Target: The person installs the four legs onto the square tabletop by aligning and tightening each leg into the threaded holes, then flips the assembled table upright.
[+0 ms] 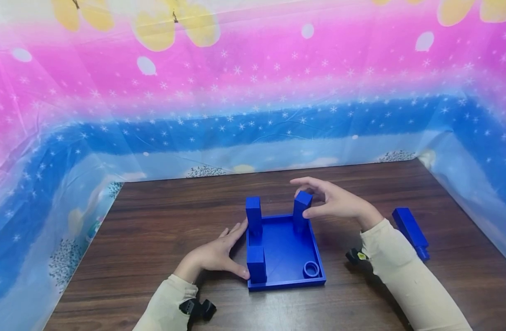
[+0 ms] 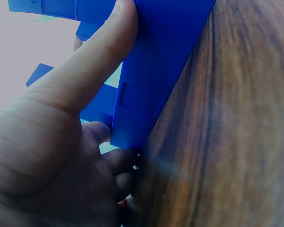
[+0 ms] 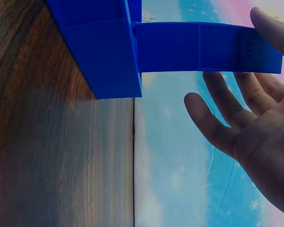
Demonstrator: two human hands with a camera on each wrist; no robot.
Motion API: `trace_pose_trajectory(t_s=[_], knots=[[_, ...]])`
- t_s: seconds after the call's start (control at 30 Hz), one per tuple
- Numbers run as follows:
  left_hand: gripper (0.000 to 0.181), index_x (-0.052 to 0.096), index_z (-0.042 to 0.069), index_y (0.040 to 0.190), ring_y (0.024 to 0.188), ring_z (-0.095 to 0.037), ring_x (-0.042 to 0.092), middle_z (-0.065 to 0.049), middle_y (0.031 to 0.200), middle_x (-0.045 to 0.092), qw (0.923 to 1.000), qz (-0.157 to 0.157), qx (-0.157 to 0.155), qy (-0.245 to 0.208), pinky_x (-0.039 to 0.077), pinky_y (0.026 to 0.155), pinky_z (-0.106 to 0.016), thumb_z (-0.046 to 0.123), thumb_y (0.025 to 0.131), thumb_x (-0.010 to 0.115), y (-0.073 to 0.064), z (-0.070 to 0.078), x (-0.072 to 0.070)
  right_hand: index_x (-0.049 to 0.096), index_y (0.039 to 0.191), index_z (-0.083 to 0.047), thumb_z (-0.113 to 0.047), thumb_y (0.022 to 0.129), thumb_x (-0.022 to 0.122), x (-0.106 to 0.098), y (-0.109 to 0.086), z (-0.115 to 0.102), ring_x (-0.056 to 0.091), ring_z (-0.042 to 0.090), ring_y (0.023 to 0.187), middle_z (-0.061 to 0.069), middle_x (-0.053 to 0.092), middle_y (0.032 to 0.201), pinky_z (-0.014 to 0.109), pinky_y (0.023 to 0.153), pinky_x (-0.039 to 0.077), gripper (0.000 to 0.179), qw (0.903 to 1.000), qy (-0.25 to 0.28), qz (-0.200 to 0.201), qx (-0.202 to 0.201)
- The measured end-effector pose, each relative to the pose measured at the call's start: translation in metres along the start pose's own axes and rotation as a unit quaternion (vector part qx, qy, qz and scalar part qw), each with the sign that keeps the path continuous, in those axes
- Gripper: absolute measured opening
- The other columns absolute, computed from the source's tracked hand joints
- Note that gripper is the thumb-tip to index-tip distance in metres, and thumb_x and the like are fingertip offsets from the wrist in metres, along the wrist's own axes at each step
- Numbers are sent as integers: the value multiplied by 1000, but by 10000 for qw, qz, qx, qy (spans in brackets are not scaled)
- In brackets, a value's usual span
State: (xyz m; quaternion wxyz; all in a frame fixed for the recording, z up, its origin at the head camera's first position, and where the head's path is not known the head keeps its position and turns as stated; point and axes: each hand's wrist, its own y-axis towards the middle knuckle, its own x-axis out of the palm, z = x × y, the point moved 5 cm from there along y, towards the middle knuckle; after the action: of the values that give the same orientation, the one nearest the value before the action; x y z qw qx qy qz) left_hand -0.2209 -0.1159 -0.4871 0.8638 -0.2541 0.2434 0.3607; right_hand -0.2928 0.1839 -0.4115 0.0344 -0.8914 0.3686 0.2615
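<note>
A shallow blue tray-shaped base [image 1: 282, 250] lies on the table with upright square posts at three corners. My right hand [image 1: 337, 200] holds the far-right post [image 1: 301, 211] near its top, thumb on the near side and fingers reaching behind. In the right wrist view, this post [image 3: 180, 47] stands up from the base's rim. My left hand [image 1: 215, 253] lies along the base's left side, thumb by the near-left post [image 1: 257, 264] and fingertips by the far-left post [image 1: 253, 214]. A round raised socket [image 1: 311, 270] shows at the near-right corner.
A loose blue post [image 1: 410, 230] with a narrower round peg at one end lies on the table to the right, beyond my right forearm. The brown wooden table [image 1: 162, 220] is bordered by a patterned cloth [image 1: 236, 124] at the back and sides.
</note>
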Motion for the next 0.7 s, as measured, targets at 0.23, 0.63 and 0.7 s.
trace_pose_trajectory(t_s=[0.23,0.63,0.7], knots=[[135,0,15,171,158,-49,-9,-17,176,2,10000,10,-14,5,2,125,-67,43,79,94,1,-2,1,41,160,-11,-10,93,82,1,1,1,63,29,117,17,62,132,46,103,53,79,10000,-48,51,58],[138,0,15,171,159,-46,-9,-19,176,3,10000,35,24,46,0,126,-65,47,76,95,1,-3,0,46,156,-13,-12,90,85,1,3,5,64,27,108,16,61,124,44,98,56,76,9993,-165,304,172],[138,0,15,171,159,-46,-9,-20,176,3,10000,48,26,54,0,126,-65,47,76,95,1,-3,0,47,155,-13,-13,90,86,2,4,4,64,28,107,16,61,121,47,99,55,76,9990,-213,340,197]])
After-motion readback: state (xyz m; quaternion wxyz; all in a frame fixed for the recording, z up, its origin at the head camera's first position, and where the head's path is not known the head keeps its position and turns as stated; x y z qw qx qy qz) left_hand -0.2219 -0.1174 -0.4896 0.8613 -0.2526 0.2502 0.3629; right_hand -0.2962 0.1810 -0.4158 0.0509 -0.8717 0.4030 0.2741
